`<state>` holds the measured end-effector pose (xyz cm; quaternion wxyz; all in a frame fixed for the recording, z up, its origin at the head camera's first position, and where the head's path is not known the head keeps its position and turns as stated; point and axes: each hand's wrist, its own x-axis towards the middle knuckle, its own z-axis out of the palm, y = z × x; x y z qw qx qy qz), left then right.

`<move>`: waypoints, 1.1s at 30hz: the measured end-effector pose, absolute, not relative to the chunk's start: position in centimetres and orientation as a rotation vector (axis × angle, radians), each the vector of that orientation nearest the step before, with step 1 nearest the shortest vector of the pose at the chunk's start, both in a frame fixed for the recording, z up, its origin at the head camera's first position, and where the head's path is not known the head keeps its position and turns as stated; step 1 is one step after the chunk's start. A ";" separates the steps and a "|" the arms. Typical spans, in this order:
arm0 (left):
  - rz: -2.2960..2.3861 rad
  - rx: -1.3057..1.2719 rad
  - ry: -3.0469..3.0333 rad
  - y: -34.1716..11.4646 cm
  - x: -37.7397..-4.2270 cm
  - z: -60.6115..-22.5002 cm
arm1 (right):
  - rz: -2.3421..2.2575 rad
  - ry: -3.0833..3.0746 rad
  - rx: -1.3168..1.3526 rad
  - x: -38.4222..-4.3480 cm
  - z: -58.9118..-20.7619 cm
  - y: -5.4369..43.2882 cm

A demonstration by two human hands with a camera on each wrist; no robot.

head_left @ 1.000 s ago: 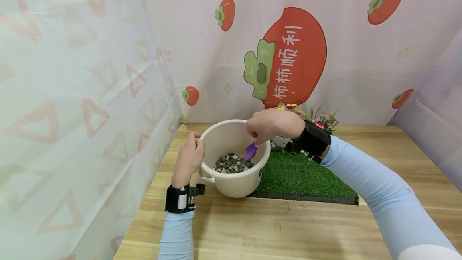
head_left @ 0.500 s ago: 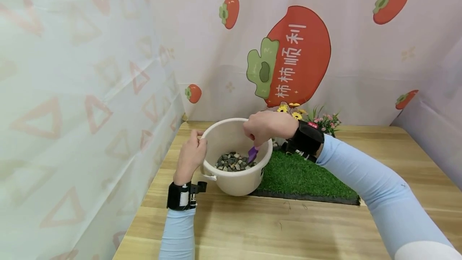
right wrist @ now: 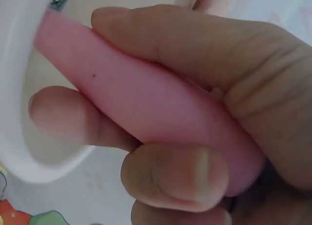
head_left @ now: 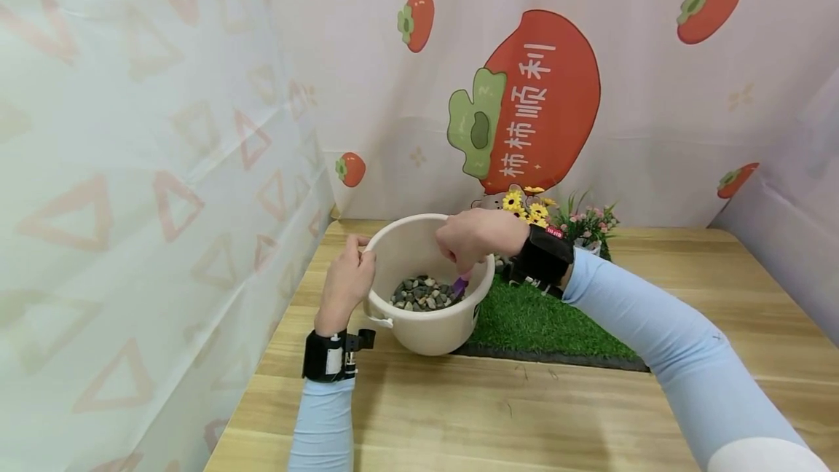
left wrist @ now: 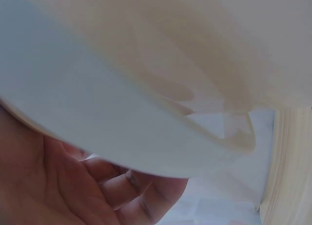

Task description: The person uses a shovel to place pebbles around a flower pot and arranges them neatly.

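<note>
A cream plastic bucket [head_left: 429, 339] stands on the wooden table with grey and tan pebbles [head_left: 419, 293] at its bottom. My left hand [head_left: 344, 286] grips the bucket's left rim; the left wrist view has its curled fingers [left wrist: 141, 196] along the bucket's edge. Over the bucket's right side, my right hand [head_left: 481, 235] holds a small toy shovel [head_left: 459, 287] by its pink handle [right wrist: 146, 101], fingers and thumb wrapped round it. The shovel's purple blade points down among the pebbles near the right inner wall; its tip is hidden.
Right of the bucket lies a green artificial turf mat [head_left: 550, 323], partly under my right forearm. Yellow flowers [head_left: 534, 208] and a pot of pink flowers [head_left: 593, 223] stand behind it. A white printed curtain [head_left: 367, 108] closes off the back and left.
My right hand has shifted left and slightly down, and the shovel's blade has gone from above the pebbles down into them. The left hand keeps its grip on the rim.
</note>
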<state>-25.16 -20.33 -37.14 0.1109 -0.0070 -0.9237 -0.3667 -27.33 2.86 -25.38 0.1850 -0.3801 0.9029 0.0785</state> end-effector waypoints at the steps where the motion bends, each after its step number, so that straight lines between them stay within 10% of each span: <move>1: -1.077 -0.018 -2.714 -20.3 -25.2 -37.2 | 0.224 2.532 -1.067 -27.4 -25.6 2.7; 33: -1.072 -0.021 -2.710 -20.1 -25.5 -37.2 | -0.017 2.455 -1.220 -28.5 -30.1 3.9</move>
